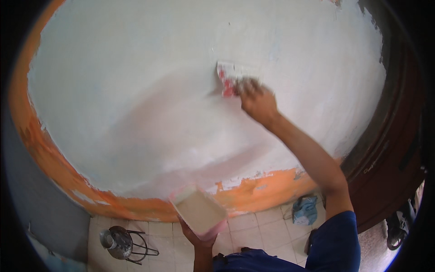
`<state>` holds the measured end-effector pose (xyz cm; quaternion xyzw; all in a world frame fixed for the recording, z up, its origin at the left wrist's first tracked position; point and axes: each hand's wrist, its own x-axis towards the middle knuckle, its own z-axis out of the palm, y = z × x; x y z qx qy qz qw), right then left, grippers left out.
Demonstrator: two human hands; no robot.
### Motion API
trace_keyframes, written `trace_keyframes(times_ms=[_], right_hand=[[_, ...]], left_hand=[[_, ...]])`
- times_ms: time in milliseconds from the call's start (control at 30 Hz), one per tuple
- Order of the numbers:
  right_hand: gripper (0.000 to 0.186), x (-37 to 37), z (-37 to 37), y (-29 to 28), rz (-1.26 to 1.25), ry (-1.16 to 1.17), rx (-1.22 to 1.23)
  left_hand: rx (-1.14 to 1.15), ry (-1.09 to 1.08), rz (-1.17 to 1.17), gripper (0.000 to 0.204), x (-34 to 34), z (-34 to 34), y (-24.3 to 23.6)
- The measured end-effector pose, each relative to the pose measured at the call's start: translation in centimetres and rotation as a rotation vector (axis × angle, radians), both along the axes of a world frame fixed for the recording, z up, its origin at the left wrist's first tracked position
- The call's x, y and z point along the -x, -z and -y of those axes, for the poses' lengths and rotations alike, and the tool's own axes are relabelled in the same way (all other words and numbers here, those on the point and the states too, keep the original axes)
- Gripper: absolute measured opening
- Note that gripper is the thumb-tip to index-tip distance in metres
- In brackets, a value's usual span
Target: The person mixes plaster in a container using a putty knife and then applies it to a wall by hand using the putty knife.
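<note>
My right hand (259,102) is raised to the wall, its fingers wrapped round the handle of a wide putty knife (226,80). The knife's blade is smeared with white and red, and it lies against or very close to the pale coated wall (181,54). Low in front of my body, my left hand (195,238) supports a pinkish rectangular tub (216,230) from beneath and the side. Smooth off-white paste (199,211) fills part of the tub. The tub hides some of the left fingers.
Orange paint (267,187) borders the coated area along the bottom and left. A round stool (121,242) with a metal container (107,239) stands on the tiled floor at lower left. A blue plastic bag (305,210) lies by the wall base. A dark brown door (389,167) is at right.
</note>
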<state>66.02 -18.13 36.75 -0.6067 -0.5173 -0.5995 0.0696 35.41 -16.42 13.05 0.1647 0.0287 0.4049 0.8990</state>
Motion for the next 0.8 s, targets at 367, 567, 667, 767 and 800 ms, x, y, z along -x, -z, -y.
trace_keyframes(times_ms=[367,567,667,767,800], right_hand=[[0.039,1.5,1.9,8.5,-0.181,-0.203,-0.15],[0.017,2.7,4.1,1.6,-1.393,-0.684,-0.601],[0.019,1.4,4.5,-1.5,-1.816,-0.93,-0.815],[0.019,0.6,4.8,-3.9,-1.737,-1.001,-0.915],[0.02,0.4,4.9,-4.7,-1.673,-1.029,-0.935]], left_hand=[[-0.077,0.034,0.051,0.054,0.9,0.5,0.8],[0.189,0.121,0.09,0.054,1.0,0.6,1.3],[0.217,0.03,0.056,0.051,1.3,0.4,1.1],[0.306,0.052,0.113,0.049,1.7,0.1,0.0],[0.263,0.025,0.105,0.049,1.6,0.1,0.0]])
